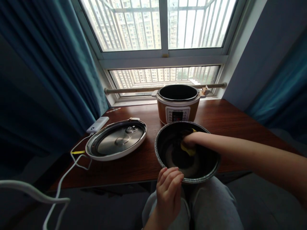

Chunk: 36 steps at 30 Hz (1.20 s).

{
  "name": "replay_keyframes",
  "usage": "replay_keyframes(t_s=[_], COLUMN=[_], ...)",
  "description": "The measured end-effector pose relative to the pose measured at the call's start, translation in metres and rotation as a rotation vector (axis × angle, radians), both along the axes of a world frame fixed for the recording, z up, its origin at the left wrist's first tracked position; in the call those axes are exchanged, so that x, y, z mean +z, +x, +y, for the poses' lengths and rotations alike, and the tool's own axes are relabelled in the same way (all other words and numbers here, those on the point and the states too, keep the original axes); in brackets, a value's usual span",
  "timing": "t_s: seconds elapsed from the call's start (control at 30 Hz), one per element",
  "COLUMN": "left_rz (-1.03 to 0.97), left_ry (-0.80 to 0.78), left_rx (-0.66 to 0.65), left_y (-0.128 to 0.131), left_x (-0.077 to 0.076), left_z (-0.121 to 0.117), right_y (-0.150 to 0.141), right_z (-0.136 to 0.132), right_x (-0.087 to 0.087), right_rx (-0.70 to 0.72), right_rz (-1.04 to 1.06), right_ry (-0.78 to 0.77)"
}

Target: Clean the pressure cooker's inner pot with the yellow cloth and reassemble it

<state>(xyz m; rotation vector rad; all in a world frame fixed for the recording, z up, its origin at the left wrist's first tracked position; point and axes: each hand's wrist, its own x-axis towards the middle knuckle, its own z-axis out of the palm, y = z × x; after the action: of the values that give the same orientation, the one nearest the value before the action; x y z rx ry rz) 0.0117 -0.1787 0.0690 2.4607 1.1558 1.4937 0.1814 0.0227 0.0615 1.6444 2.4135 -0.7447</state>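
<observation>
A dark inner pot (168,150) with a pale metal rim is tilted toward me, between the table edge and my knees. My left hand (169,188) has its fingers hooked over the near rim and holds it. Inside the pot, my right hand (190,140) is closed on a yellow cloth (188,149) pressed to the inner wall or bottom; part of the cloth is hidden under the fingers. Just beyond the pot stands an electric pressure cooker (161,110) with a tan body, a control panel and its top uncovered.
On the left of the brown table (134,172) lies the cooker's round lid (115,156), metal inside up. Behind it is a white power bank (98,124) with a white cable (61,182) trailing off the edge. A barred window (165,56) and blue curtains (59,48) surround the table.
</observation>
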Motion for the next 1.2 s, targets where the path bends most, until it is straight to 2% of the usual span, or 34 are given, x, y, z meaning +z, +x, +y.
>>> replay_keyframes(t_s=[0.13, 0.3, 0.37, 0.43, 0.5, 0.53, 0.6, 0.67, 0.77, 0.83, 0.9, 1.0, 1.1, 1.2], left_rz=[-0.008, 0.033, 0.075, 0.123, 0.176, 0.208, 0.299, 0.445, 0.754, 0.935, 1.097, 1.164, 1.142, 1.043], left_ry=[0.009, 0.000, -0.014, -0.039, -0.083, -0.119, -0.209, -0.300, -0.384, -0.402, -0.444, -0.508, -0.540, -0.554], left_rx=[0.008, 0.002, -0.023, -0.052, -0.079, -0.097, -0.140, -0.175, -0.214, -0.273, -0.339, -0.425, -0.387, -0.275], left_y=[0.001, 0.000, -0.003, -0.007, -0.010, -0.011, -0.011, -0.004, 0.020, 0.045, 0.070, 0.095, 0.096, 0.082], left_x=[0.001, 0.005, 0.010, 0.017, 0.029, 0.036, 0.055, 0.075, 0.100, 0.104, 0.095, 0.067, 0.035, 0.013], left_z=[0.000, 0.000, -0.001, -0.002, -0.003, -0.002, 0.005, 0.021, 0.062, 0.096, 0.126, 0.157, 0.172, 0.177], right_y=[0.001, 0.008, 0.014, 0.024, 0.035, 0.040, 0.046, 0.045, 0.034, 0.025, 0.019, 0.014, 0.014, 0.014], right_z=[-0.002, -0.013, -0.030, -0.059, -0.098, -0.119, -0.157, -0.184, -0.200, -0.199, -0.197, -0.195, -0.195, -0.195], right_x=[0.021, 0.061, 0.084, 0.105, 0.118, 0.119, 0.110, 0.088, 0.050, 0.031, 0.021, 0.017, 0.015, 0.014], right_rx=[0.120, 0.238, 0.293, 0.308, 0.216, 0.134, -0.048, -0.176, -0.248, -0.282, -0.309, -0.326, -0.331, -0.336], right_rz=[-0.033, 0.015, 0.103, 0.258, 0.435, 0.523, 0.649, 0.725, 0.793, 0.797, 0.788, 0.783, 0.784, 0.789], right_ry=[-0.159, -0.204, -0.109, 0.107, 0.353, 0.451, 0.616, 0.805, 1.019, 1.091, 1.141, 1.175, 1.183, 1.194])
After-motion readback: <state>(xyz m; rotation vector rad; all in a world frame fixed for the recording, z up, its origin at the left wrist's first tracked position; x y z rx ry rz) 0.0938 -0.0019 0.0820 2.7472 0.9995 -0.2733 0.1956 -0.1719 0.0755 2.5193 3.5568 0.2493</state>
